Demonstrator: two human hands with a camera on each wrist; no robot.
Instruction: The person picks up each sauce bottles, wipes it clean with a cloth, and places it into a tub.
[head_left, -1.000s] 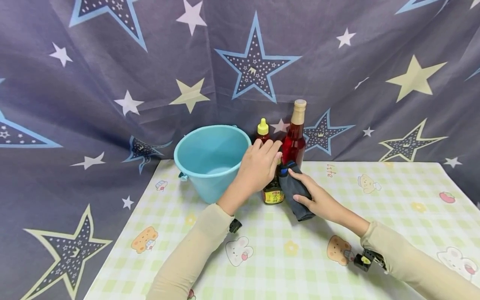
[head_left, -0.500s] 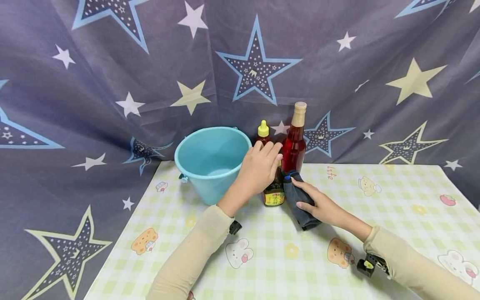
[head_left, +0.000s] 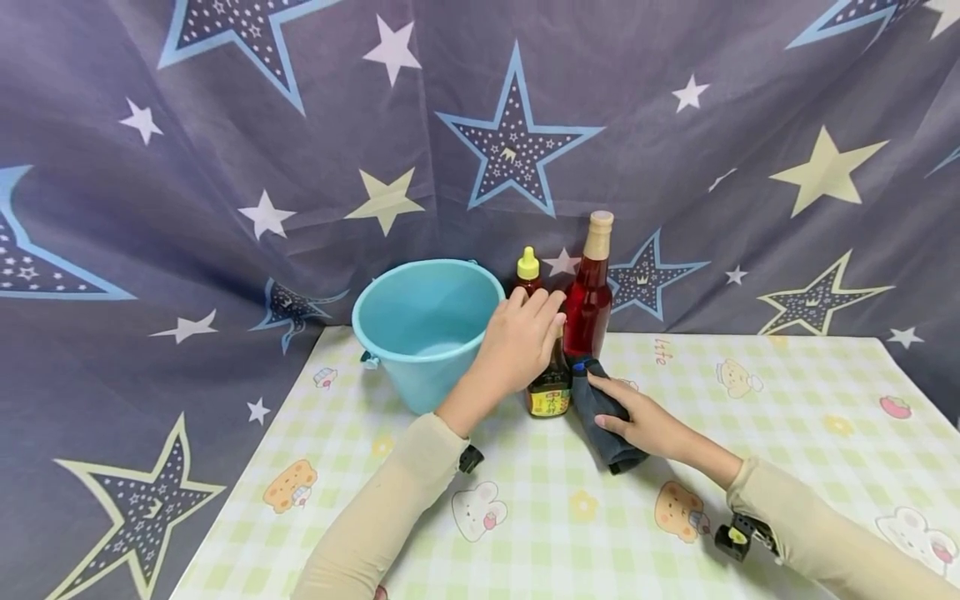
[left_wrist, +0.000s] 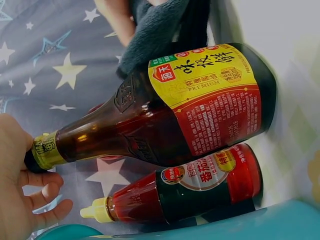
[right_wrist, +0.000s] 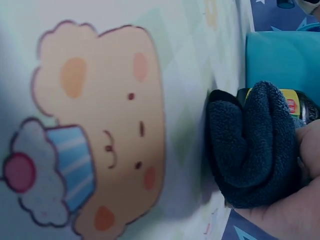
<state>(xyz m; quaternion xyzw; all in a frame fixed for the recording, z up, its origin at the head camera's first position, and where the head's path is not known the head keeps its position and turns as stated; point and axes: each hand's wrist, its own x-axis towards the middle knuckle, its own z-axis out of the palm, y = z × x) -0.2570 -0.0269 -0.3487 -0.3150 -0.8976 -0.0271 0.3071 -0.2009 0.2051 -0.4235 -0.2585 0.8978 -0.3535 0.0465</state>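
Observation:
In the head view my left hand (head_left: pixel 517 342) reaches over the top of a dark soy sauce bottle (head_left: pixel 550 398). The left wrist view shows the thumb and fingers pinching its capped neck (left_wrist: pixel 46 150), while the bottle's yellow and red label (left_wrist: pixel 205 97) faces that camera. My right hand (head_left: pixel 643 418) grips a folded dark grey towel (head_left: pixel 603 421) against the bottle's right side, low near the table. Thick folds of the towel (right_wrist: pixel 255 150) fill the right wrist view beside the bottle. My left hand partly covers a ketchup bottle (head_left: pixel 528 271) with a yellow nozzle.
Close on the left stands a light blue bucket (head_left: pixel 420 383). A tall bottle of red liquid (head_left: pixel 588 308) is just behind the towel. Green-checked cloth (head_left: pixel 540 542) covers the table, and a star-patterned curtain (head_left: pixel 675 183) hangs behind.
The right hand and towel have slid down along the soy sauce bottle, toward the table and slightly right. My left hand keeps its place on the bottle's top. The head view has tilted slightly.

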